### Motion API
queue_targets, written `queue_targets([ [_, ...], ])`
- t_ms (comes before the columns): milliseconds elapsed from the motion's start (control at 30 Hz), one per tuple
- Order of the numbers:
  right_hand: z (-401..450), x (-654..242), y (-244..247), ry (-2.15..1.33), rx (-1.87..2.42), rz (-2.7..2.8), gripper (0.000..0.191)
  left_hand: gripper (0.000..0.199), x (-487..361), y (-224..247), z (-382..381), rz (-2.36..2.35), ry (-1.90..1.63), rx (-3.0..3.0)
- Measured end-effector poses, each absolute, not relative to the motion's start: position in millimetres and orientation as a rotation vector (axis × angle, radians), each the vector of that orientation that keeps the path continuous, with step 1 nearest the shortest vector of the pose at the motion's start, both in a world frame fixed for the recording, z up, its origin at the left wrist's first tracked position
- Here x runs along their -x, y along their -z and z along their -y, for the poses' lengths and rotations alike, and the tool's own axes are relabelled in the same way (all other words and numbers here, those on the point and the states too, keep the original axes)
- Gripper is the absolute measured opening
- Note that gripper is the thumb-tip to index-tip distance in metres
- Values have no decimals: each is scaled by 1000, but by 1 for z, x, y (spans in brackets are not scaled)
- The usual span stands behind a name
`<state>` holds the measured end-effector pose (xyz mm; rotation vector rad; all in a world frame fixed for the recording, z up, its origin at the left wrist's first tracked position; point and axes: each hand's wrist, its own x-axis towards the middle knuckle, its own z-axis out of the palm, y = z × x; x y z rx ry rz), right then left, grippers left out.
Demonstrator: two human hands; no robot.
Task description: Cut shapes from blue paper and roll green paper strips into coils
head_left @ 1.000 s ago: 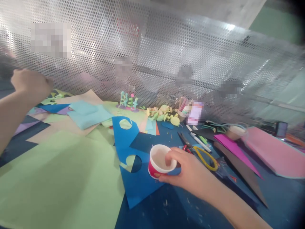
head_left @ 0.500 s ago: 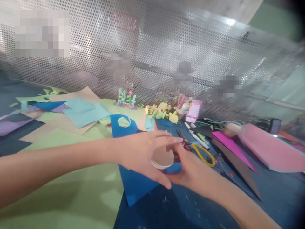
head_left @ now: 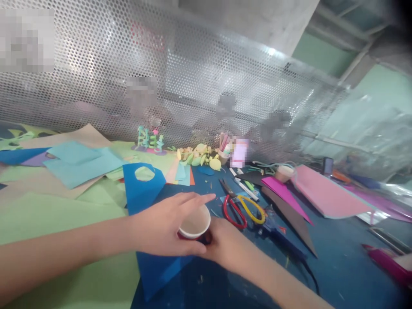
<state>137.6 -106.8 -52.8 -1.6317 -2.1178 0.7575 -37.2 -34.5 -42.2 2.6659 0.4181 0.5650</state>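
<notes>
A paper cup [head_left: 195, 224], white-rimmed with a reddish outside, stands upright between my two hands. My left hand [head_left: 167, 223] lies along its left side, thumb in front and fingers stretched over the far side. From the right, my right hand [head_left: 225, 242] is curled against the cup low down, its fingertips hidden behind the cup and my left thumb. Under and beside my left hand is a blue sheet [head_left: 141, 184] with a round hole cut in it. Scissors [head_left: 236, 204] with one red and one yellow handle lie to the right of the cup.
Green sheets [head_left: 64, 223] and light blue sheets [head_left: 83, 159] cover the left. A dark blue tool with a cord [head_left: 283, 240], magenta [head_left: 285, 195] and pink [head_left: 325, 191] sheets lie right. Paper plants [head_left: 149, 139] stand at the back before a perforated metal screen [head_left: 193, 64].
The view has swung right. My right fingers, earlier raised at the cup's rim, are now lower at its side. The scissors' red handle now shows fully.
</notes>
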Motion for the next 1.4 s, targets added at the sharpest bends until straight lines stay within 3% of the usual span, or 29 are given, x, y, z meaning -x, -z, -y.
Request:
queue_targets([
  [400, 107, -137, 43, -737, 1776, 2179, 6, 72, 34, 43, 40, -524, -604, -2772],
  [600, 65, -165, 47, -58, 2197, 2086, 8, 70, 34, 44, 39, -555, -615, -2766],
  [767, 21, -246, 15, 264, 2377, 1785, 45, 68, 34, 43, 41, -543, -636, -2761],
  [900, 10, -300, 0, 150, 2591, 1664, 23, 66, 34, 40, 41, -510, -644, -2727],
  [1200, 18, -302, 28, -360, 2691, 1694, 19, 85, 38, 38, 42, -590, -625, -2689],
  [1400, 31, -291, 15, -457, 2454, 1682, 17, 57, 43, 26, 41, -493, -888, -2591],
])
